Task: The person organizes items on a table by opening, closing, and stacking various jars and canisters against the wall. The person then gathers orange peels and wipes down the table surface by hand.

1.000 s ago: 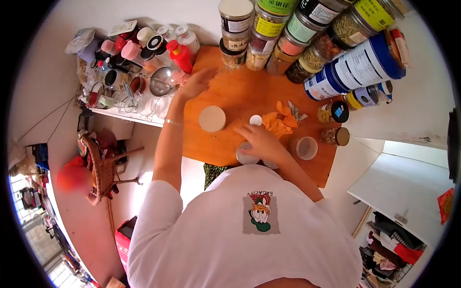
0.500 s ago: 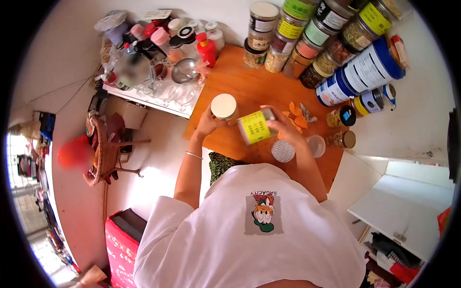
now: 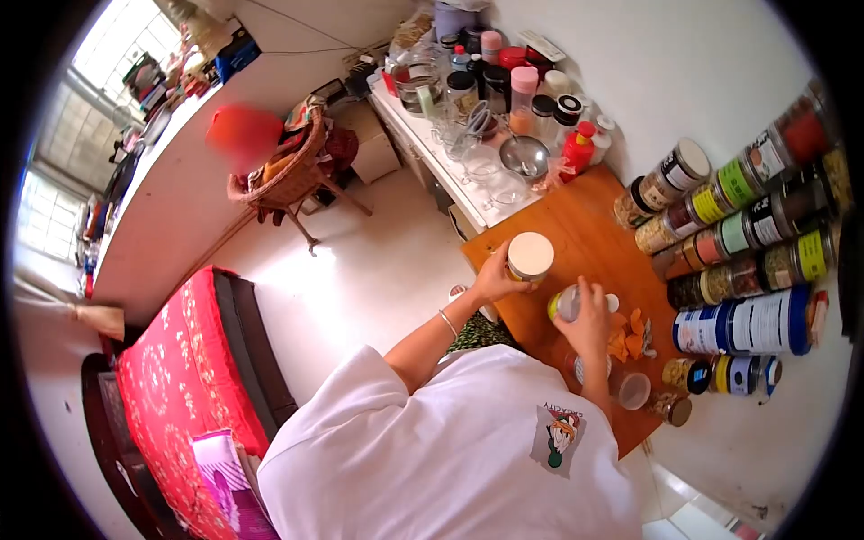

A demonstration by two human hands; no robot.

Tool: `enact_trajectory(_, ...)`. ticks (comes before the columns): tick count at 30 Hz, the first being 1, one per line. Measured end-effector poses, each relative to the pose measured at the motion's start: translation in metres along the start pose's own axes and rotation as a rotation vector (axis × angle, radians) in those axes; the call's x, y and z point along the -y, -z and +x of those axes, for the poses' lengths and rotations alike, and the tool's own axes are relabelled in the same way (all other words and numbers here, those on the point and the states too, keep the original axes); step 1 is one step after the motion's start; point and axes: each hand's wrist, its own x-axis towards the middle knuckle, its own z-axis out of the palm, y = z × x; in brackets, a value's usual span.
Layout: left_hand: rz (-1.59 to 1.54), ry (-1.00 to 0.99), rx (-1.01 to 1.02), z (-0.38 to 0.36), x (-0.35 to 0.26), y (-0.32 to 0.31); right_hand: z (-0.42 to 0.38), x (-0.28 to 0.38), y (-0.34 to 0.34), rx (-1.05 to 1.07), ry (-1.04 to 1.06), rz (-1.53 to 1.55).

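My left hand (image 3: 495, 278) is wrapped round a jar with a white lid (image 3: 530, 256), held upright over the left part of the wooden table (image 3: 576, 216). My right hand (image 3: 589, 317) grips a clear jar with a yellow label (image 3: 564, 304), which is tilted with one end towards me. Beside the right hand lie orange peel-like pieces (image 3: 628, 337) and a small white round thing (image 3: 612, 303). Nearer my body stands an open clear plastic cup (image 3: 633, 391). My right forearm partly hides a printed round disc.
Stacked food jars (image 3: 738, 184) and blue-and-white cans (image 3: 742, 324) line the table's right side. Small jars (image 3: 670, 408) stand at its near right. A white counter (image 3: 490, 202) at the back left holds a metal bowl (image 3: 524, 157), a red pump bottle (image 3: 579, 148) and glassware. A wicker chair (image 3: 292, 171) stands further left.
The camera view has swung left, so the table appears further right. The yellow-labelled jar has turned, its label now mostly out of sight. Both hands keep hold of their jars.
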Motion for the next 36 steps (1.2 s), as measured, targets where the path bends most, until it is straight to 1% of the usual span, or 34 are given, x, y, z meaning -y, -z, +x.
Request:
enact_trajectory(1,0.070,0.023,0.000,-0.004,0.004,0.003,-0.002,-0.003,-0.014,0.050,0.048,-0.033)
enact_trajectory(2,0.140,0.048,0.002,-0.008,0.006,0.006,-0.003,-0.007,-0.025,0.052,0.059,-0.035)
enact_trajectory(4,0.165,0.071,0.022,-0.012,0.002,0.009,-0.006,-0.012,-0.043,0.091,0.076,-0.083)
enact_trajectory(6,0.268,0.139,0.096,-0.015,0.001,0.011,-0.010,-0.005,-0.037,0.092,0.075,-0.071)
enact_trajectory(7,0.267,0.142,0.093,-0.017,0.005,0.011,-0.016,-0.003,-0.029,0.059,0.052,-0.095)
enact_trajectory(9,0.397,0.075,0.072,-0.019,0.018,0.010,-0.029,0.000,-0.007,0.024,0.026,-0.121)
enact_trajectory(11,0.377,0.060,0.064,-0.019,0.029,0.009,-0.051,-0.006,0.011,0.227,-0.247,-0.318)
enact_trajectory(12,0.357,0.045,0.051,-0.020,0.033,0.007,-0.059,-0.006,0.016,0.228,-0.253,-0.321)
enact_trajectory(14,0.335,0.046,0.052,-0.016,0.037,0.002,-0.077,-0.008,0.022,0.485,-0.427,-0.332)
enact_trajectory(15,0.317,0.045,0.046,-0.013,0.035,0.001,-0.092,-0.015,0.013,0.391,-0.295,-0.426)
enact_trajectory(16,0.314,0.047,0.049,-0.011,0.033,0.000,-0.099,-0.025,0.000,0.393,-0.298,-0.428)
enact_trajectory(18,0.404,0.015,0.068,-0.007,0.031,0.000,-0.101,-0.032,-0.013,0.269,-0.226,-0.570)
enact_trajectory(19,0.401,0.018,0.073,-0.006,0.032,0.001,-0.104,-0.039,-0.012,0.272,-0.231,-0.572)
enact_trajectory(21,0.438,-0.122,-0.003,-0.005,0.045,0.004,-0.093,-0.027,0.019,0.275,-0.309,-0.205)
enact_trajectory(22,0.375,-0.145,-0.002,-0.003,0.050,0.008,-0.091,-0.029,0.027,0.273,-0.351,-0.215)
enact_trajectory(23,0.404,-0.093,0.001,-0.006,0.037,0.013,-0.089,-0.032,0.035,0.157,-0.298,-0.098)
enact_trajectory(24,0.391,-0.121,-0.009,-0.007,0.044,0.017,-0.088,-0.037,0.042,0.038,-0.248,0.012)
enact_trajectory(25,0.328,-0.166,-0.021,-0.007,0.048,0.018,-0.086,-0.039,0.050,-0.020,-0.257,0.146)
enact_trajectory(26,0.278,-0.132,-0.009,-0.008,0.036,0.020,-0.083,-0.041,0.056,-0.085,-0.260,0.278)
enact_trajectory(27,0.239,-0.187,0.018,-0.008,0.032,0.021,-0.081,-0.043,0.060,-0.085,-0.351,0.615)
enact_trajectory(28,0.324,-0.165,0.039,-0.010,0.029,0.023,-0.078,-0.044,0.063,-0.100,-0.422,0.957)
enact_trajectory(29,0.313,-0.135,0.048,-0.012,0.025,0.023,-0.075,-0.040,0.071,-0.073,-0.506,1.184)
enact_trajectory(30,0.305,-0.107,0.053,-0.013,0.023,0.022,-0.073,-0.039,0.071,-0.106,-0.521,1.177)
enact_trajectory(31,0.297,-0.115,0.079,-0.013,0.023,0.023,-0.071,-0.039,0.070,-0.115,-0.544,1.399)
enact_trajectory(32,0.360,-0.165,0.050,-0.013,0.021,0.024,-0.072,-0.040,0.067,-0.119,-0.558,1.623)
enact_trajectory(33,0.425,-0.213,0.018,-0.014,0.019,0.022,-0.074,-0.042,0.061,-0.134,-0.588,1.593)
enact_trajectory(34,0.423,-0.215,0.035,-0.015,0.018,0.021,-0.075,-0.044,0.059,-0.151,-0.596,1.594)
enact_trajectory(36,0.556,-0.296,-0.045,-0.015,-0.016,0.018,-0.071,-0.041,0.058,-0.103,-0.579,1.709)
